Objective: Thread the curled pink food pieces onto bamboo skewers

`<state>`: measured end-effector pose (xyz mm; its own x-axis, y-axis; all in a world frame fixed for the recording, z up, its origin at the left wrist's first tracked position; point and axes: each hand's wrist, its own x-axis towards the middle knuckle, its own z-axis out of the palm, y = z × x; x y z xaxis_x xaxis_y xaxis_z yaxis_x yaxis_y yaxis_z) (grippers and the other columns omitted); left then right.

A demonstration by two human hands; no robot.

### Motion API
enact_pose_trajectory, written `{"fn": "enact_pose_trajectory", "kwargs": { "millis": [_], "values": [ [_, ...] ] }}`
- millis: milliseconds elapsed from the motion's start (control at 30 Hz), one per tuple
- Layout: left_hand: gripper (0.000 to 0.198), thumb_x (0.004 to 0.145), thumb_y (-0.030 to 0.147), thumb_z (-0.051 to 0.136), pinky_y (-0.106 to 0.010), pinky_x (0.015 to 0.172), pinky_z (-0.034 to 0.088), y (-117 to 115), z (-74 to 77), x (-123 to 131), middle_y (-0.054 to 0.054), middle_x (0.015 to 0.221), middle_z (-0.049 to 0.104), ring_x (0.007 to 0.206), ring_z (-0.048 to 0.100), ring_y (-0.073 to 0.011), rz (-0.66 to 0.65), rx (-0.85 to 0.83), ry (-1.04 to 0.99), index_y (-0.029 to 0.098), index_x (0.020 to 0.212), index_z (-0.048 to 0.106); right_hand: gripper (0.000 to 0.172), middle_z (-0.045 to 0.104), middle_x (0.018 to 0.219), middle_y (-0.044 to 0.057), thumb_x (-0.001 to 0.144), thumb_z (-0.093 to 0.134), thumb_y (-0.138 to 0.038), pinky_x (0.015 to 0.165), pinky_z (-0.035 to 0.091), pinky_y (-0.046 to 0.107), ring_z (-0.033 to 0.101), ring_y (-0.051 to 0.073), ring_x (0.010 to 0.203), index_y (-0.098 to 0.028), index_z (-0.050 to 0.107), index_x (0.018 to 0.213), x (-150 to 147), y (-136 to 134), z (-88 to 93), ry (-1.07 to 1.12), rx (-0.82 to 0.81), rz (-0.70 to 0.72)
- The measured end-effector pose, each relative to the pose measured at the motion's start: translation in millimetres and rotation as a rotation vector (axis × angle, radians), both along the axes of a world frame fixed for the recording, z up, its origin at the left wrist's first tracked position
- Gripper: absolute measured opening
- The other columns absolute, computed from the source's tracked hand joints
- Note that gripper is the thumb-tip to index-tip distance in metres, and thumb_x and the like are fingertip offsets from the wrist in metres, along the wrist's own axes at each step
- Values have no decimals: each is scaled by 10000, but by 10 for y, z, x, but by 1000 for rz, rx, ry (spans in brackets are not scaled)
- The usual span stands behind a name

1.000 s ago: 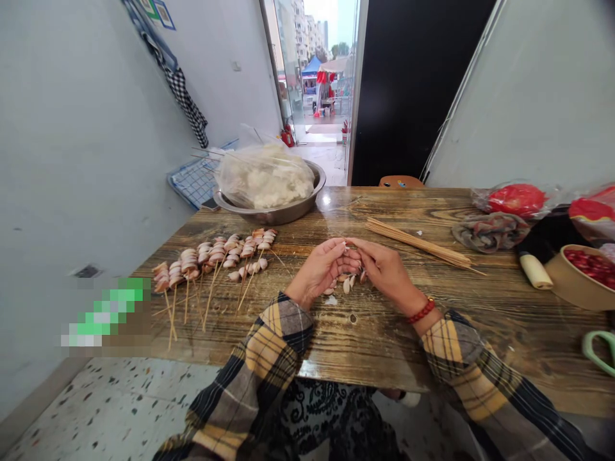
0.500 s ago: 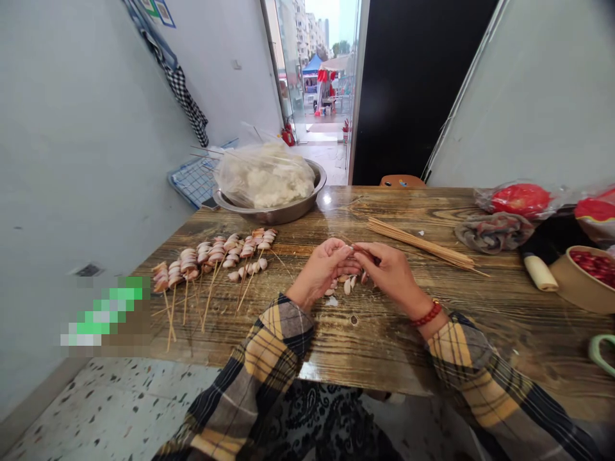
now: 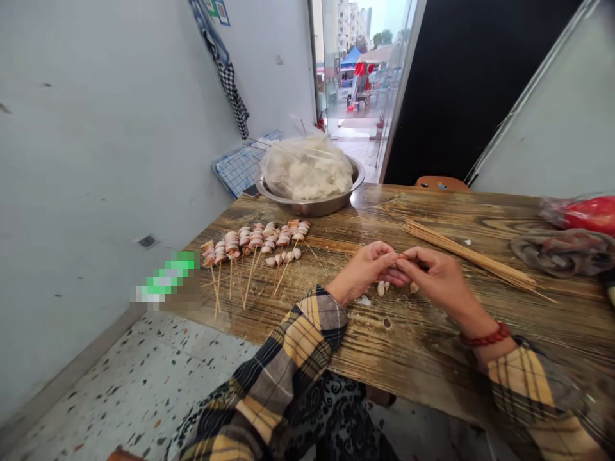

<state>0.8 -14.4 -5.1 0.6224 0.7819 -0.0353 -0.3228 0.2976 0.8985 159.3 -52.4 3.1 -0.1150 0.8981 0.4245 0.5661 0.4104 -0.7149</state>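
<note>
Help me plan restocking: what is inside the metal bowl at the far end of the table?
A clear plastic bag of white, lumpy food fills the metal bowl, heaped above its rim. The bag covers the bowl's bottom, so anything beneath it cannot be seen.

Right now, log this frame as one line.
left hand: fingertips meeting right hand above loose pieces | grip contents: hidden | left side: filled skewers | right side: bare sticks | far: metal bowl

Yellow-and-grey plaid sleeves (image 3: 298, 346), red beaded bracelet (image 3: 485, 336), black patterned trousers (image 3: 331, 416).
</note>
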Motion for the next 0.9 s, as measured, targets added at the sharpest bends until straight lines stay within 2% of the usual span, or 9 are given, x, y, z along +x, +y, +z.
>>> {"fn": "enact_pose_trajectory", "kwargs": {
  "millis": [100,233,300,467,567,667,767,900],
  "values": [
    [369,754,384,725,-279,638,561,7,-17,13,-29,708,663,610,681,-148,15,-4,-24,157,866,456,217,633,687,12,877,535,-338,582,392,266,552,148,620,-188,652,773,-1,-8,36,-113,121,-94],
    [331,810,374,668,-264,607,545,4,9,23,-57,744,678,643,692,-167,81,-13,-26,173,868,411,278,602,649,11,905,505,-361,576,378,273,534,149,598,-192,634,726,80,8,50,-135,242,-233],
    [306,832,362,641,-249,593,536,5,24,21,-47,737,670,621,683,-153,130,-35,-34,180,875,398,287,600,660,14,908,517,-397,581,386,275,540,153,606,-189,655,766,105,20,31,-151,250,-211],
    [304,802,358,663,-184,513,482,15,21,21,6,722,606,563,631,-107,226,-91,-52,180,856,423,317,634,871,47,880,582,-420,606,402,272,591,181,748,-193,643,1093,-22,-1,-13,-379,223,-110],
    [288,790,349,666,-161,487,457,11,13,39,22,715,579,552,600,-87,219,-87,-47,180,852,441,244,619,864,40,909,543,-381,581,374,265,582,173,736,-209,650,1047,-104,-20,-6,-481,209,-131],
    [246,806,340,634,-192,517,484,4,33,45,24,717,584,545,594,-86,134,-79,-18,181,855,453,222,608,824,29,926,511,-371,555,343,259,567,162,704,-218,656,994,-112,-10,9,-503,208,-163],
    [193,833,330,589,-223,557,499,25,86,-3,0,743,621,583,620,-108,151,22,86,175,870,481,256,617,836,32,944,475,-392,576,346,257,575,159,732,-208,649,981,-57,24,25,-452,204,-191],
    [150,853,293,544,-206,571,461,140,130,-139,-27,747,641,588,590,-95,405,309,300,148,816,528,275,624,801,22,945,466,-409,592,342,258,565,149,702,-202,646,932,107,77,38,-399,153,-230]
  ]
}}
